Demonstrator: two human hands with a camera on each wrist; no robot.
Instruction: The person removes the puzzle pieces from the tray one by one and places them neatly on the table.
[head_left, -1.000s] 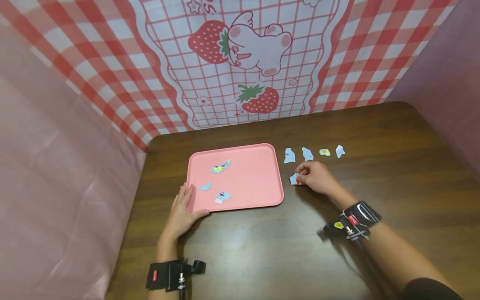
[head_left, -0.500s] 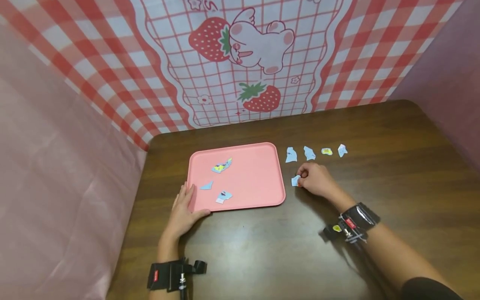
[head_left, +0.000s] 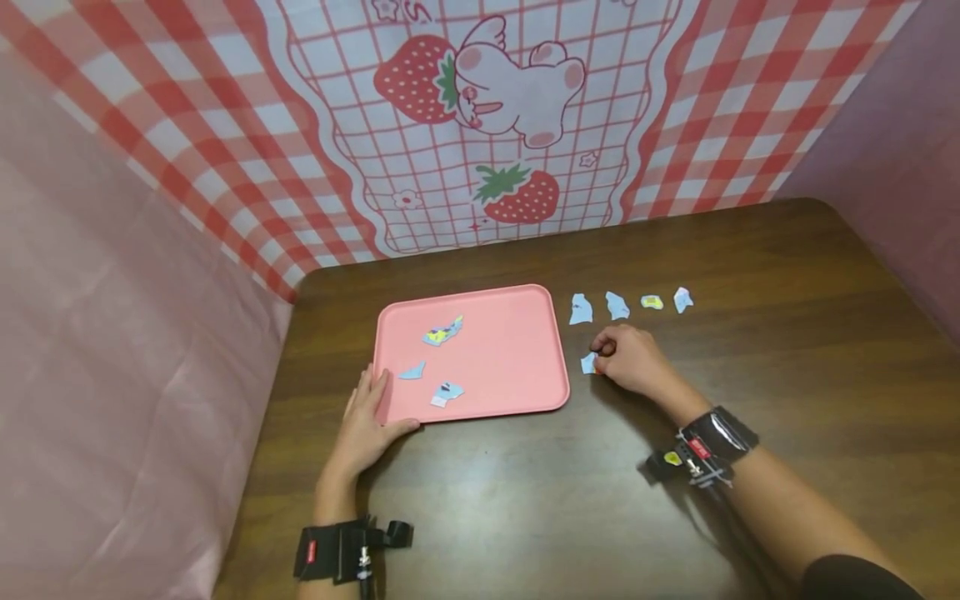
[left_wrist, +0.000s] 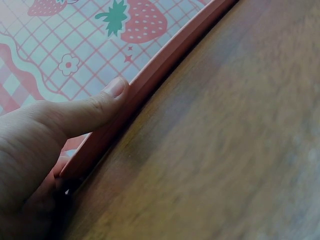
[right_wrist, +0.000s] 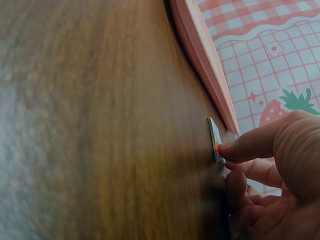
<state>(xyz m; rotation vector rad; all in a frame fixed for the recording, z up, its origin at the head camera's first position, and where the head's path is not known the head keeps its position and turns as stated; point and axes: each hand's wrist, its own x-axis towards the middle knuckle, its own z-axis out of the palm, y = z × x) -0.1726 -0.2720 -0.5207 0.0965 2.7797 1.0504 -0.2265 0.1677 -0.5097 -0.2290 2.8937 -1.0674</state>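
Note:
My left hand (head_left: pixel 366 429) rests at the near-left corner of a pink tray (head_left: pixel 510 358). Its fingers lie along the left side, and the straight thumb (left_wrist: pixel 95 107) touches the near rim. Right of the tray, my right hand (head_left: pixel 633 358) pinches the edge of a small light-blue puzzle piece (head_left: pixel 588 363). The thumb (right_wrist: pixel 250 145) is against its reddish end in the right wrist view; the fingertips partly hide it. Inside the tray lie a blue-and-yellow joined piece (head_left: pixel 442 332), a plain blue piece (head_left: pixel 413 372) and a blue-and-white piece (head_left: pixel 447 393).
Behind the right hand, a row of loose pieces lies on the wooden table (head_left: pixel 510 508): two light-blue pieces (head_left: pixel 581 309), a yellow piece (head_left: pixel 652 302) and a blue-white piece (head_left: pixel 682 300). A checked strawberry cloth (head_left: pixel 525 108) hangs along the table's back edge.
My right fingers now cover more of the pinched puzzle piece's red end. That piece has shifted very slightly toward me. My left hand and the tray stay put.

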